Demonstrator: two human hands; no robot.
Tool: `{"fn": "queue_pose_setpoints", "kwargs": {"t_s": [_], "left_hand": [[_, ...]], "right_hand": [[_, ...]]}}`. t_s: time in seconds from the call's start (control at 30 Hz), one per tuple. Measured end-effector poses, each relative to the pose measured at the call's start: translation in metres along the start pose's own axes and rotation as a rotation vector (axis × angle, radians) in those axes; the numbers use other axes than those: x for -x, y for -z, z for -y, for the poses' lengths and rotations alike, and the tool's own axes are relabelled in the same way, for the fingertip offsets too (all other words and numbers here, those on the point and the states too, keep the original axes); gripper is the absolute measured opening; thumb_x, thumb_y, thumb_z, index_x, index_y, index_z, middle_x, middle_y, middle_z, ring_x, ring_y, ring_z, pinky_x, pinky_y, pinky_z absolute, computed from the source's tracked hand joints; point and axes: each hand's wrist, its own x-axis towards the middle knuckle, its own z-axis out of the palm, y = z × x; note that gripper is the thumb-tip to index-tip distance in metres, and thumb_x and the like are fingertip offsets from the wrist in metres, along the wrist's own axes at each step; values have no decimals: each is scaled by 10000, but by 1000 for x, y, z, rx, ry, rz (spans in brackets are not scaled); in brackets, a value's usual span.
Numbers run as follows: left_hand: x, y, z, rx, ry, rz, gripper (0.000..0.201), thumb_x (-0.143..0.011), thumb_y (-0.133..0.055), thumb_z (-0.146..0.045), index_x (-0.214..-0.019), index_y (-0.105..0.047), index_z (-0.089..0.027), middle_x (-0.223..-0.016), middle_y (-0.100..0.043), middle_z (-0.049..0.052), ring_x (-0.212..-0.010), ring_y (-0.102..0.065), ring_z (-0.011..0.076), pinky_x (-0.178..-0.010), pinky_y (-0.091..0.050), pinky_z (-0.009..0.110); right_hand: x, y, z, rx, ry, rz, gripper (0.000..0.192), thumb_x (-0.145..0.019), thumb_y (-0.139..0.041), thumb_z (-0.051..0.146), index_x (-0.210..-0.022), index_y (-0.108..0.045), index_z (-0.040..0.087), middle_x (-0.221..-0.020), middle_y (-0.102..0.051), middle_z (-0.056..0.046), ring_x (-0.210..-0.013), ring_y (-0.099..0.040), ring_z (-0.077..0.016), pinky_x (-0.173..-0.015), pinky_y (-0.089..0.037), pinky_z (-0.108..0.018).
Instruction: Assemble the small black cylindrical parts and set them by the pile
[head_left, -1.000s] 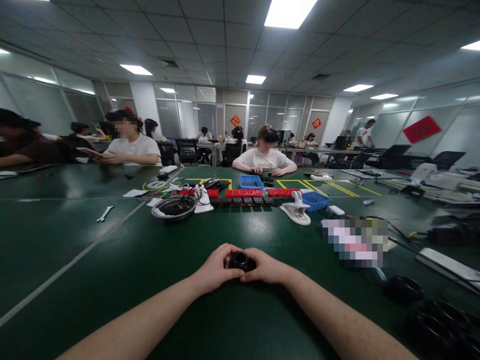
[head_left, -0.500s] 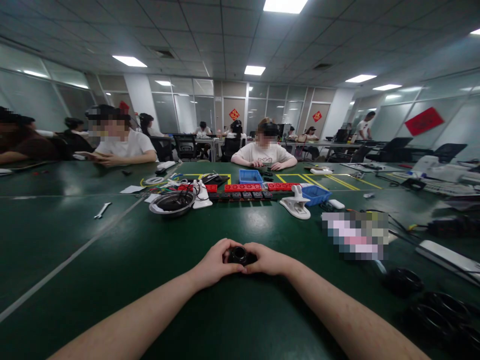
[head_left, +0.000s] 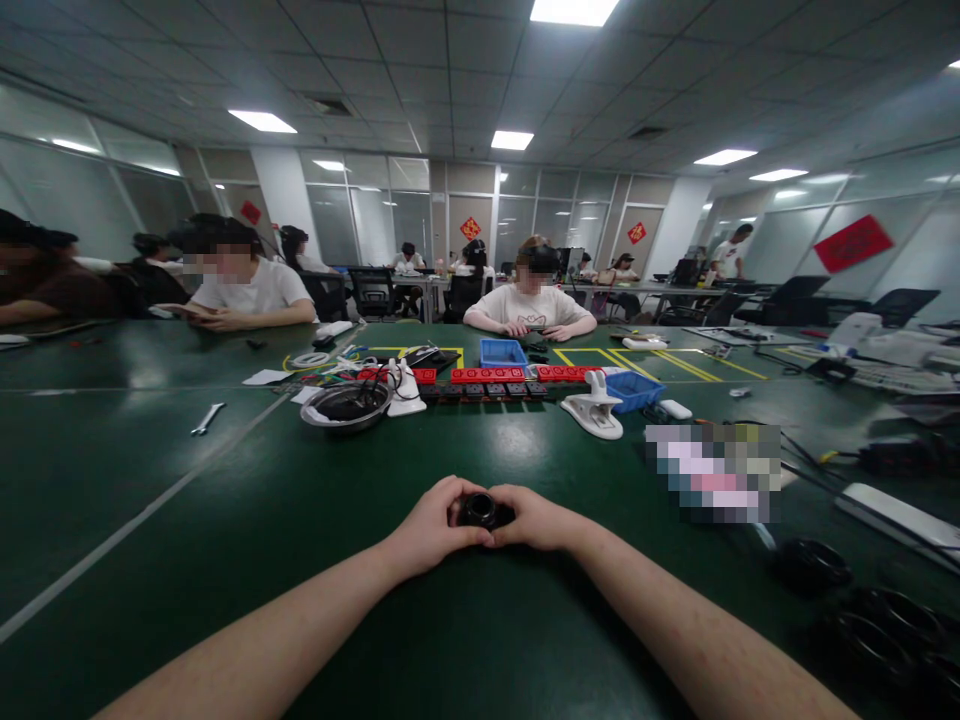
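A small black round part [head_left: 478,510] with a hole in its top rests on the green table [head_left: 225,520] straight ahead of me. My left hand [head_left: 431,527] cups it from the left, and my right hand [head_left: 534,518] cups it from the right. The fingertips of both hands meet around it, hiding its lower half. Both forearms lie low over the table.
Farther out lie a metal bowl [head_left: 346,407], a white clamp [head_left: 596,409], two blue bins [head_left: 502,352], red and black blocks [head_left: 487,376] and a wrench [head_left: 206,418]. Black rings [head_left: 814,566] and cables sit at right. A person [head_left: 530,305] sits opposite; others sit at left.
Both hands stay closed around the black part. The view has shifted slightly; the hands sit a little higher in the frame than a second ago.
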Motion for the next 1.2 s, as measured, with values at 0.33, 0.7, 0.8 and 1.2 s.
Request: {"fn": "queue_pose_setpoints", "kwargs": {"t_s": [0.33, 0.7, 0.8, 1.2], "left_hand": [[2, -9, -5, -58, 53, -132, 338, -579, -657, -267, -888, -545, -185, -798, -461, -12, -580, -433, 103, -509, -350, 205], [1, -11, 2, -130, 29, -259, 328, -615, -633, -299, -906, -535, -182, -830, -474, 8, -644, -464, 136, -556, -379, 234], [2, -2, 0, -95, -27, -107, 324, -635, -625, -290, -930, -537, -186, -812, -462, -2, -633, -454, 120, -560, -379, 223], [3, 3, -2, -118, -56, -47, 439, -638, -634, -298, -1046, -488, -228, -837, -452, -3, -696, -458, 134, -605, -393, 241]], "right_hand": [[-5, -16, -6, 472, -185, -300, 406, -483, -692, 397, -737, -484, 157, -699, -510, 19, -627, -457, -123, -511, -304, -201], [-9, -38, -1, 818, -222, -549, 390, -587, -599, 440, -839, -507, 158, -833, -567, -62, -796, -504, -226, -682, -319, -326], [-4, -25, -3, 574, -64, -385, 466, -566, -650, 398, -954, -513, 179, -903, -563, -41, -819, -502, -201, -692, -343, -300], [-3, -6, -6, 184, 43, -94, 326, -637, -634, 247, -941, -568, 147, -845, -577, -8, -746, -509, -148, -659, -385, -246]]}}
